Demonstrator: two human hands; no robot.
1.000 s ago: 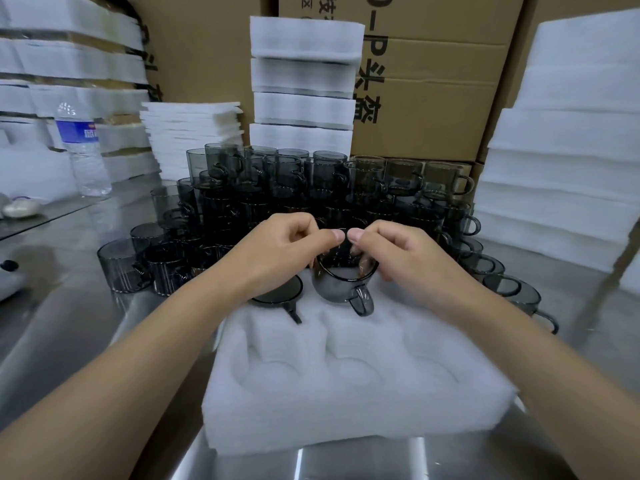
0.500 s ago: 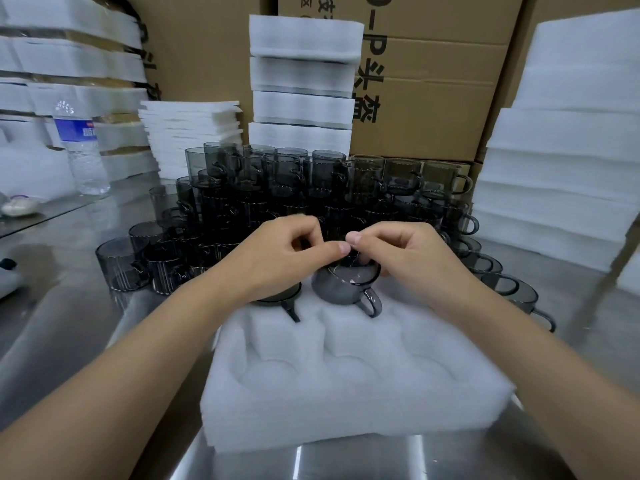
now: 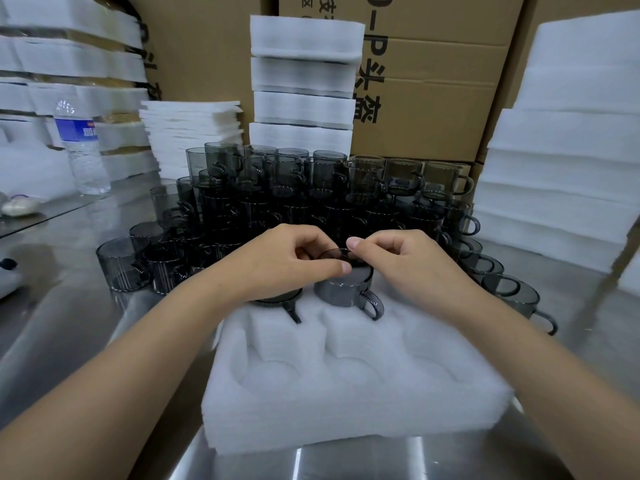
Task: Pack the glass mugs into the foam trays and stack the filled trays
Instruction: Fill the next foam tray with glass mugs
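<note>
— Sitting where, the foam tray [image 3: 346, 403]?
— On the steel table [image 3: 69, 323]. Cardboard boxes [image 3: 433, 109] and foam stacks [image 3: 571, 150] are standing behind, with loose mugs [image 3: 277, 188] crowding between.
— Contents?
— First mug [image 3: 277, 300] is sitting back-left. Smoky grey mug [image 3: 343, 289] is sitting half-in the back-middle pocket, with left hand [image 3: 287, 261] and right hand [image 3: 398, 261] pinching its rim.

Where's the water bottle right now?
Head view, far left: the water bottle stands on the table before stacked foam, left of the loose mugs.

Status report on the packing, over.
Left hand, right hand pinch mug rim. Mug partway in foam tray, back middle pocket. Second mug seated left of it. Nothing blocking.
</note>
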